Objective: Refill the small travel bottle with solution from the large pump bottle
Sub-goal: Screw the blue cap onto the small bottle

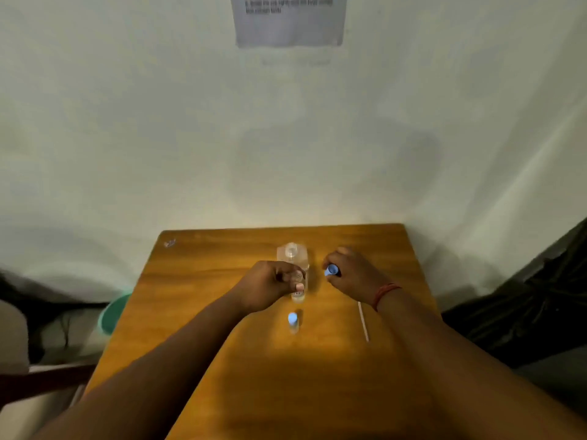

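Note:
A clear large bottle (291,253) stands near the far middle of the wooden table (197,281). In front of it my left hand (268,285) grips a small clear travel bottle (298,292), its open mouth showing at the top. To the right, my right hand (351,274) pinches a blue cap (331,270), held apart from the bottle. A second small bottle with a pale blue cap (293,322) stands on the table closer to me. The view is blurred, so no pump head can be made out on the large bottle.
A thin white stick (363,321) lies on the table to the right, by my right wrist. The table stands against a pale wall with a paper notice (289,20). A green tub (114,312) sits on the floor at left, dark cloth (540,296) at right.

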